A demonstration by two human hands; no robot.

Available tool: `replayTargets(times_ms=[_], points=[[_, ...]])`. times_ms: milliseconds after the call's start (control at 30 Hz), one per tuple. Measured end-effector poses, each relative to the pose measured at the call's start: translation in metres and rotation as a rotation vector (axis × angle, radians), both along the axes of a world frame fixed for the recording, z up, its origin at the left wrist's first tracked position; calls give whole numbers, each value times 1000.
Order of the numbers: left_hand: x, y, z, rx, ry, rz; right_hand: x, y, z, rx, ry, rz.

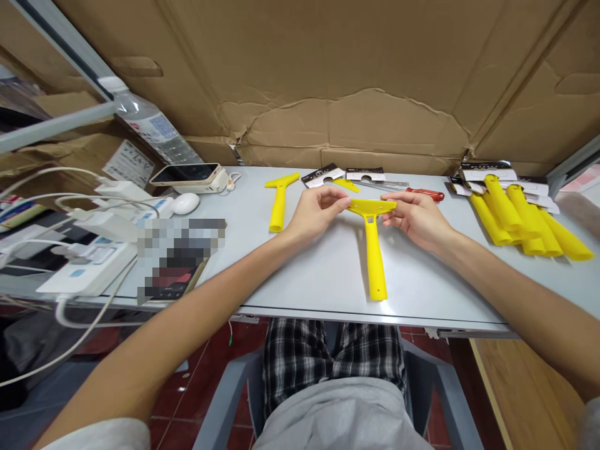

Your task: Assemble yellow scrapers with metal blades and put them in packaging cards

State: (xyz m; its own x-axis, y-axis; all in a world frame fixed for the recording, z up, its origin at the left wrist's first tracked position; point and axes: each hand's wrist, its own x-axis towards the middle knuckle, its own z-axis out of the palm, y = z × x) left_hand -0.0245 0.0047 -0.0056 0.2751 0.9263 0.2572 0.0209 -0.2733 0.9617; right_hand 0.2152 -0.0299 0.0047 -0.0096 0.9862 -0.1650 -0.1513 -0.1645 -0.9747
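Note:
A yellow T-shaped scraper (375, 256) is held over the table, its wide head away from me and its hollow handle pointing toward me. My left hand (319, 211) pinches the left end of the head between thumb and fingers. At the right end, my right hand (417, 219) grips the head in the same way. A second yellow scraper (278, 203) lies to the left of my left hand. Behind my hands are a red-handled screwdriver (424, 194), black-and-white cards (365, 174) and a small yellow piece (345, 185) partly hidden by my left hand.
Several carded yellow scrapers (529, 215) are piled at the right. On the left stand a power strip (91, 269) with cables, a phone (185, 174), a white mouse (186, 203) and a pixelated device (180, 262). A water bottle (154, 128) leans by the cardboard wall (351, 75).

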Motion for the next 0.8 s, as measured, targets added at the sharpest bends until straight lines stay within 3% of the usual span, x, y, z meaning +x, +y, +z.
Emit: replayTargets(times_ms=[333,800], points=[[-1,0,-2,1,54,63,2,0,-1,32,-7,37],[0,1,2,-198,-79,-138,-2,-2,2,87,-52,2]])
